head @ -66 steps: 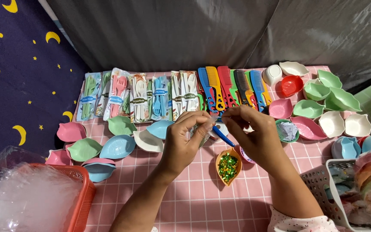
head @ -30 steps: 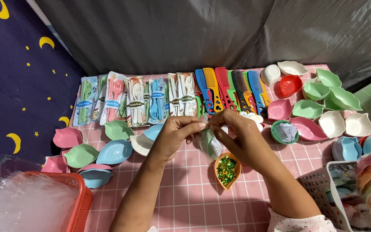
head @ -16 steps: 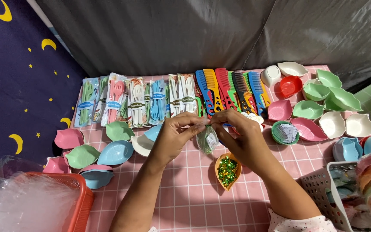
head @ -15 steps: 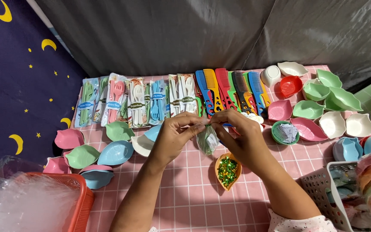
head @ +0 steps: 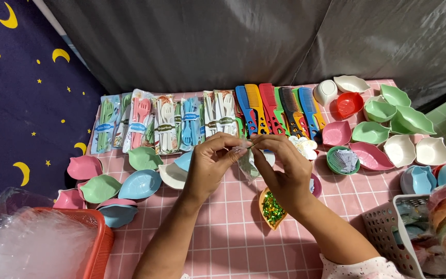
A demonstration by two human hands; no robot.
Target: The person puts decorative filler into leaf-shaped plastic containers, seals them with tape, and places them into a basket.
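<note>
Above the pink checked tablecloth [head: 223, 237], mid-table, the left hand [head: 210, 165] and right hand [head: 282, 170] meet, fingertips pinched shut on the top of 1 small clear plastic bag [head: 247, 164] hanging between them. Open cloth lies only toward the near edge; combs [head: 274, 106] and cutlery packs [head: 166, 124] crowd the far edge, leaf-shaped dishes [head: 140, 183] both sides. An orange dish of green glitter [head: 273, 209] sits just under the right wrist. Crinkled and see-through, the bag looks nearly empty.
</note>
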